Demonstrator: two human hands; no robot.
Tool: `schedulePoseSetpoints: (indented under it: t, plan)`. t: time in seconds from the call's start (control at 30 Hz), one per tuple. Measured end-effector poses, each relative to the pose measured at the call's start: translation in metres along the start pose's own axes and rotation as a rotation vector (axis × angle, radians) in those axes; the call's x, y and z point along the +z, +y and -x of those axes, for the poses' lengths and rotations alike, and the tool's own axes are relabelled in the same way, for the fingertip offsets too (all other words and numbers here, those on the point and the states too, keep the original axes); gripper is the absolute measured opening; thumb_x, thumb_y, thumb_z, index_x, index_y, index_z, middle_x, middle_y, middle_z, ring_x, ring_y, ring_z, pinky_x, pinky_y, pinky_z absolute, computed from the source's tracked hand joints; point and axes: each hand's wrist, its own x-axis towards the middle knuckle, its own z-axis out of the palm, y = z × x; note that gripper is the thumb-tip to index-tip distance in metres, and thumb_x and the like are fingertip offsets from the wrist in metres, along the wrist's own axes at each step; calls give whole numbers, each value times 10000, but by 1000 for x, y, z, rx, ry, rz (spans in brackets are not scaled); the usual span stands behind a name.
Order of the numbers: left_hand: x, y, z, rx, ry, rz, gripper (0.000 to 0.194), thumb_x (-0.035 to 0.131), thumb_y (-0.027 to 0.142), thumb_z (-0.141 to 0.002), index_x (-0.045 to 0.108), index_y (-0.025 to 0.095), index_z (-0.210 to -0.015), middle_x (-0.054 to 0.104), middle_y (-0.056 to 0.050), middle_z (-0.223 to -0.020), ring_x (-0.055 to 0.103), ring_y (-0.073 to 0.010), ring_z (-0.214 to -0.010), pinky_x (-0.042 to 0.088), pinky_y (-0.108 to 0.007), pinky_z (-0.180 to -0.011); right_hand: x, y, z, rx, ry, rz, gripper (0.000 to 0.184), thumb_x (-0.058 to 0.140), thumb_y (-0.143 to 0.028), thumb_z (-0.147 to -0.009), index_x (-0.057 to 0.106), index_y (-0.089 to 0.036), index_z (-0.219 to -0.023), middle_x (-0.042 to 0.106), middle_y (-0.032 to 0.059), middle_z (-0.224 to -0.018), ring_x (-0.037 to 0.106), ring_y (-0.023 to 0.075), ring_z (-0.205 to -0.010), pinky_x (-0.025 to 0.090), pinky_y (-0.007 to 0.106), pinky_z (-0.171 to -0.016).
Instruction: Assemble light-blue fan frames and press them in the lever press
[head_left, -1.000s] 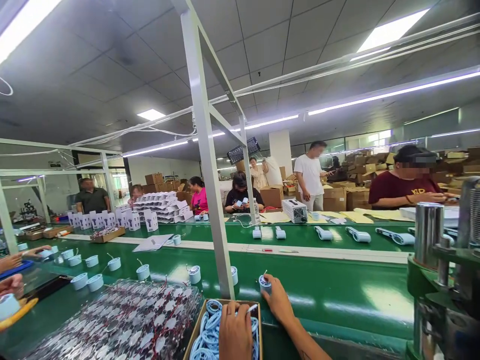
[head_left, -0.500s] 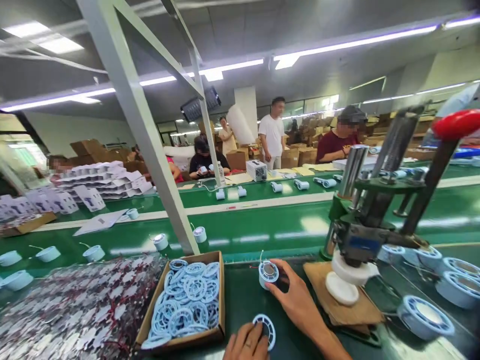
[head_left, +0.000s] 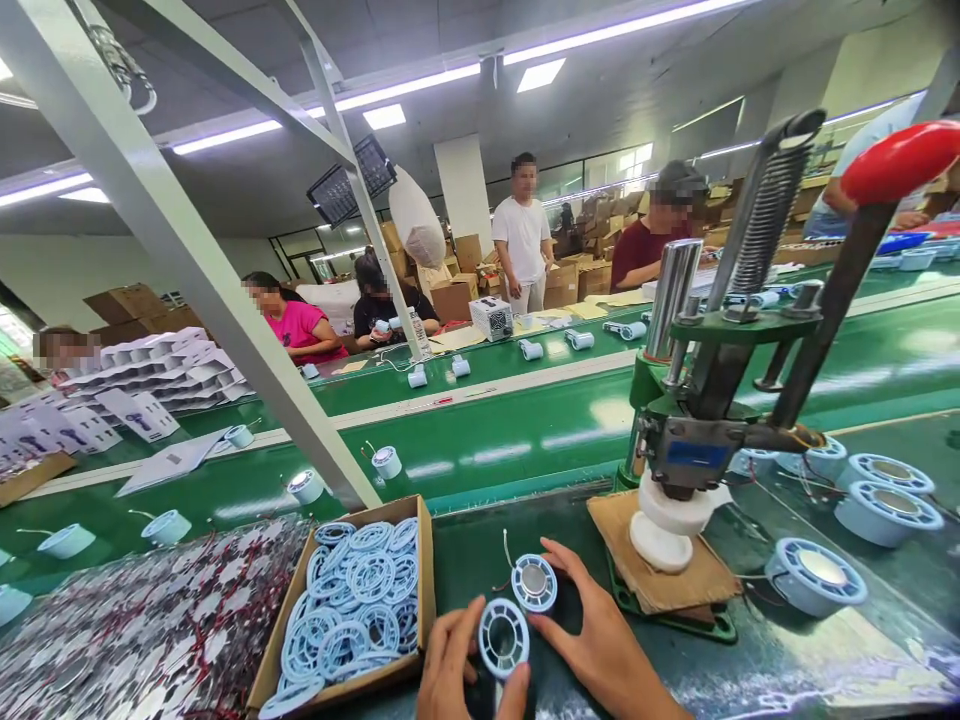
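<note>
My left hand (head_left: 465, 665) pinches a light blue slotted ring (head_left: 504, 640) between thumb and fingers, tilted with its face toward me. Just behind it, a small light blue round housing (head_left: 534, 583) has a silver disc in its middle and thin wires sticking up at its back. My right hand (head_left: 592, 630) curves around the housing's right side, index finger and thumb at its edge. The ring overlaps the housing's front left in view; whether they touch I cannot tell. Left of my hands, a cardboard box (head_left: 426, 570) holds many similar rings.
A hand press (head_left: 697, 450) with a red handle (head_left: 900, 165) and white pads stands at right. Several housings (head_left: 817, 575) lie beyond it. Metal plates with red wires (head_left: 150, 620) are heaped at left. A green conveyor (head_left: 465, 440) and slanted post (head_left: 225, 290) lie ahead; people sit opposite.
My left hand has lifted the ring from the table's front area up beside the housing. My right hand stays around the housing. The view has shifted, bringing a person in pink into sight.
</note>
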Motion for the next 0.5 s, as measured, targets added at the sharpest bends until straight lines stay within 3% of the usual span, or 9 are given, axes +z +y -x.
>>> schedulePoseSetpoints:
  t: [0.13, 0.27, 0.5]
  plan:
    - [10, 30, -26, -19, -29, 26, 544, 684, 417, -774, 683, 203, -1274, 621, -61, -1061, 597, -155, -666, 571, -320, -676, 1, 7, -3, -12, -25, 12, 685, 644, -304, -817, 441, -255, -1469, 603, 89, -1404, 565, 256, -1330, 422, 446, -1183]
    - [29, 50, -42, -102, -132, -8, 381, 702, 322, -753, 709, 227, -1122, 611, -61, -1043, 660, -250, -941, 557, -385, -861, 3, 12, -3, -32, -27, 26, 639, 573, -322, -846, 456, -231, -1467, 577, 104, -1444, 556, 262, -1345, 426, 461, -1185]
    - [45, 47, -37, -105, -88, -63, 282, 736, 361, -791, 674, 231, -1034, 619, -42, -989, 659, -273, -955, 527, -417, -881, -1, 10, -4, -82, -48, 34, 559, 567, -296, -853, 555, -233, -1409, 601, 98, -1433, 573, 265, -1334, 472, 426, -1155]
